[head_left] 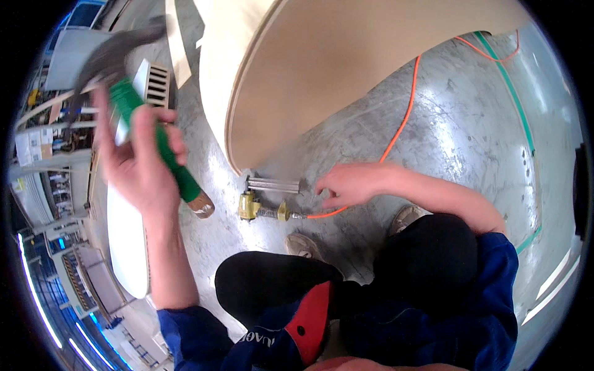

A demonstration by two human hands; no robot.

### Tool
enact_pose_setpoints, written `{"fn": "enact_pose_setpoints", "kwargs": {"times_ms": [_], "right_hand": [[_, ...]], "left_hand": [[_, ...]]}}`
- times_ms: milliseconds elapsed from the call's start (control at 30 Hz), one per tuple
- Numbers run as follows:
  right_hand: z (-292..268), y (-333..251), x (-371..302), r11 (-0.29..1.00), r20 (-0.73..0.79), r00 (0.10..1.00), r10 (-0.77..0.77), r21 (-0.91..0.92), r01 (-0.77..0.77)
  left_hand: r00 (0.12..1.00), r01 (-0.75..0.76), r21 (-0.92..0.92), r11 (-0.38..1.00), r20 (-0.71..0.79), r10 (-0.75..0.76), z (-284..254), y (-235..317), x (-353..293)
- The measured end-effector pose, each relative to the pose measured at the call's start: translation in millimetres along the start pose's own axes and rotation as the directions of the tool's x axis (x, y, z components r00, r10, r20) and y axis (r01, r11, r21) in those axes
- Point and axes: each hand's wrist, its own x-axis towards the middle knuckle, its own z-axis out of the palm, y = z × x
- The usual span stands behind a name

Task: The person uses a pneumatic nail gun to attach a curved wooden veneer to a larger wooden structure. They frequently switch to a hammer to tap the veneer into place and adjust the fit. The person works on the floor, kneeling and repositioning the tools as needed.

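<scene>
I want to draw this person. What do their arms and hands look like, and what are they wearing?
Both hands are bare, with no gloves. The left hand and right hand come out of blue sleeves pushed up past the elbows, so the forearms are uncovered. No watch or rings show. The blue jacket has a red patch at the front.

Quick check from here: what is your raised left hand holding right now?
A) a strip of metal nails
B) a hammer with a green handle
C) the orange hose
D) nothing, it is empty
B: the left hand is closed around the green handle of a hammer, its dark head raised at upper left, while the right hand reaches toward the floor by the orange hose.
</scene>
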Motion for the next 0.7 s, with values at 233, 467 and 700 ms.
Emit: {"fn": "enact_pose_setpoints", "kwargs": {"times_ms": [233, 467, 700], "right_hand": [[-5.5, 2.3, -0.1, 1.000, 0.024, 1.000, 0.012, 0.001, -0.012], [-13.1, -8.4, -6.3, 0.996, -0.022, 0.996, -0.086, -0.004, 0.086], [-18.4, -12.2, -9.9, 0.983, 0.034, 0.982, -0.184, -0.017, 0.185]], "left_hand": [[0.934, 0.159, 0.102, 0.982, 0.308, -0.184, 30.3, 8.5, 23.2], [0.983, -0.113, -0.055, 0.992, 0.142, 0.120, 77.1, 47.1, 49.0], [0.945, -0.288, -0.065, 0.955, 0.145, 0.295, 93.4, 107.7, 99.9]]}}
